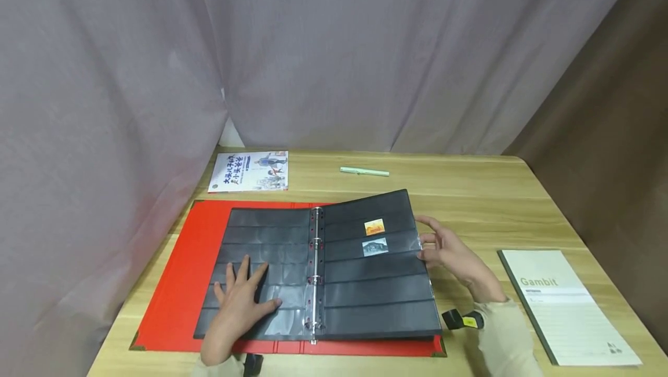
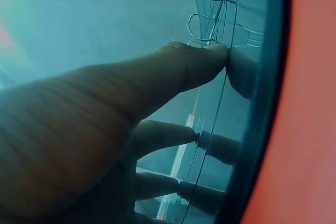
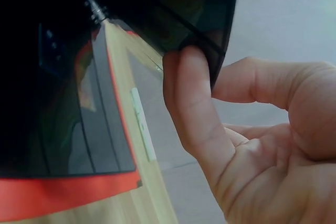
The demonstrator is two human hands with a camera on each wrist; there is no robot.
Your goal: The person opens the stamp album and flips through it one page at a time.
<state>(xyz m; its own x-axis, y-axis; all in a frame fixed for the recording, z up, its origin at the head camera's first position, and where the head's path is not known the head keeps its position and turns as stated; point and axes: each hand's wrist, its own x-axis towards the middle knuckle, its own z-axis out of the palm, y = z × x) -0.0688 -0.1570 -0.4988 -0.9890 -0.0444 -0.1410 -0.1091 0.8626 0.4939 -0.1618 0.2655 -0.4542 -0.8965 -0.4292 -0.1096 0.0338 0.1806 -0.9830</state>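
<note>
A pale wooden worktop [image 1: 469, 191] with visible grain stands against a grey-mauve curtain [image 1: 334, 52] hanging in soft folds behind and to the left. On the right, a brown drape [image 1: 610, 151] falls beside it. The light is even and soft.

The head camera looks forward and down from above the near edge of the wooden table [image 1: 469, 191], taking in the whole open red binder [image 1: 172, 284] at lower centre, both hands, and a grey curtain [image 1: 339, 46] filling the upper frame. The left wrist camera sits very close behind the left hand [image 2: 89, 129], facing along its fingers across the glossy page [image 2: 105, 24] toward the binder rings [image 2: 202, 24] at upper right. The right wrist camera looks up from just under the lifted black page [image 3: 131, 14], with the right hand [image 3: 236, 140] large at lower right. All three views share the binder.
</note>
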